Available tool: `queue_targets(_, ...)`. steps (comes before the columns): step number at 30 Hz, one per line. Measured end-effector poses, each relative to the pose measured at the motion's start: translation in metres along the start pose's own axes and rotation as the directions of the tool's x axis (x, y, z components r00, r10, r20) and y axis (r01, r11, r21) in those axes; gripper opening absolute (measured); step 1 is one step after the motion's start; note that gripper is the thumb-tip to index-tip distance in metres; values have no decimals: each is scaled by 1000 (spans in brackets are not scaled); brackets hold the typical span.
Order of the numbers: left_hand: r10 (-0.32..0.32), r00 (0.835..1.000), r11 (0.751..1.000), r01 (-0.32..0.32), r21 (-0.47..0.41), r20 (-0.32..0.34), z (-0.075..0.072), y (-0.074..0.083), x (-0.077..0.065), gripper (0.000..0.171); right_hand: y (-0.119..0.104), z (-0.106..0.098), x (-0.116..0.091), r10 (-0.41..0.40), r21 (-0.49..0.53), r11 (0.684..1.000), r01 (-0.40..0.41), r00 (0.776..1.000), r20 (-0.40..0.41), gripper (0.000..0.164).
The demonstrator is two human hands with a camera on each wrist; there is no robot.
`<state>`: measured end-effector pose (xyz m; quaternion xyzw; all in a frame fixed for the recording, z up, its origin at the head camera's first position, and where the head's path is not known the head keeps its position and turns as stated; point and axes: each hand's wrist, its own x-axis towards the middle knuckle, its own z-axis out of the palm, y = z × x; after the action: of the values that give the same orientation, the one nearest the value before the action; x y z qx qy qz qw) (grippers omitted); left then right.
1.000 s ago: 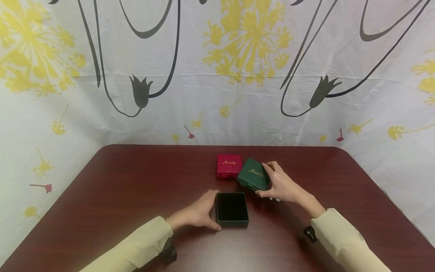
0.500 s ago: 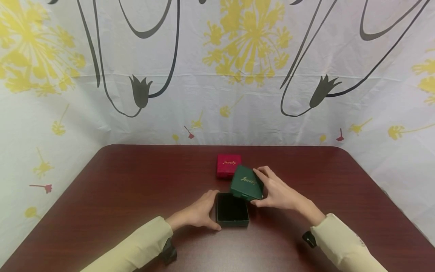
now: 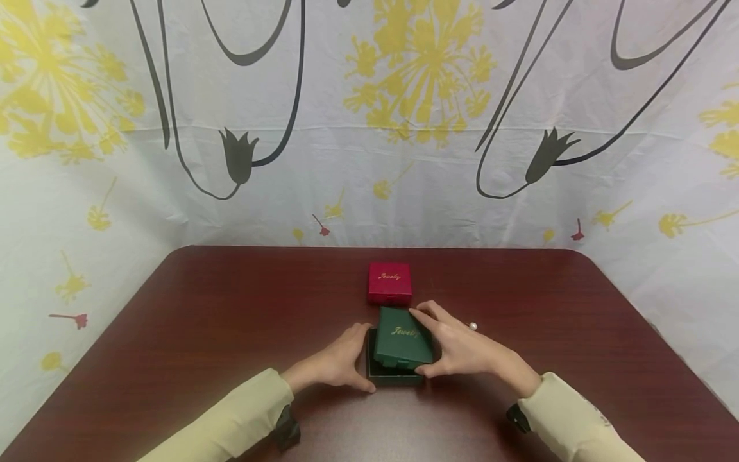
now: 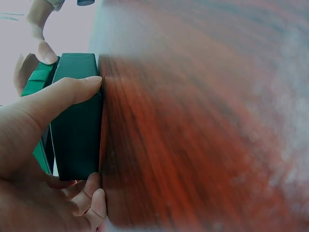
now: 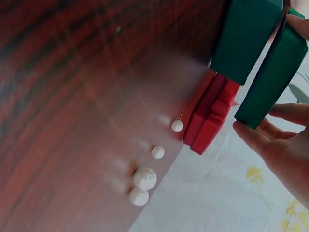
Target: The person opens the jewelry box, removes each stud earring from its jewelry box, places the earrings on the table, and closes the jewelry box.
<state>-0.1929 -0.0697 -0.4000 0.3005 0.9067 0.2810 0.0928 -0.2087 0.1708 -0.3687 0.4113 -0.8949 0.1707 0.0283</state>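
Note:
My left hand (image 3: 335, 360) grips the bottom half of a green jewelry box (image 3: 398, 380) standing on the table. In the left wrist view, its thumb lies along one side of the box bottom (image 4: 77, 125) and its fingers curl round another. My right hand (image 3: 462, 343) pinches the green lid (image 3: 404, 337), lettered "Jewelry" in gold, over the bottom. The lid sits tilted and shifted towards the right hand, leaving part of the dark interior visible at left and front. In the right wrist view, a gap shows between lid (image 5: 273, 72) and bottom (image 5: 246, 41).
Just behind the green box, a closed red jewelry box (image 3: 389, 282) stands on the brown table (image 3: 260, 289). Several white pearl pieces (image 5: 145, 179) lie on the table beyond the right hand; one pearl (image 5: 177, 126) has a thin pin. Patterned cloth (image 3: 346, 160) hangs behind the table.
My right hand has brought the green lid leftward and nearer, from beside the red box to over the green bottom. A pearl has come into sight behind it. The left hand has stayed still.

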Motion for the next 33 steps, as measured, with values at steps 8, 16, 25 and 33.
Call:
queue_targets(8,5,1000,1000,-5,-4,-2,0,0,0,95,-7,4,2,-20,10,1000,19,999,37,87)
queue_targets(16,27,1000,1000,-27,-11,-15,1,-1,0,98,-11,6,2,-39,-30,999,40,998,42,88)
queue_targets(25,55,998,998,-55,-32,-28,1,-2,0,98,-12,7,2,-55,-21,998,56,998,30,88)
queue_targets(33,53,998,998,-55,-43,-34,2,-1,-1,98,-14,6,2,-61,-39,997,63,997,36,88)
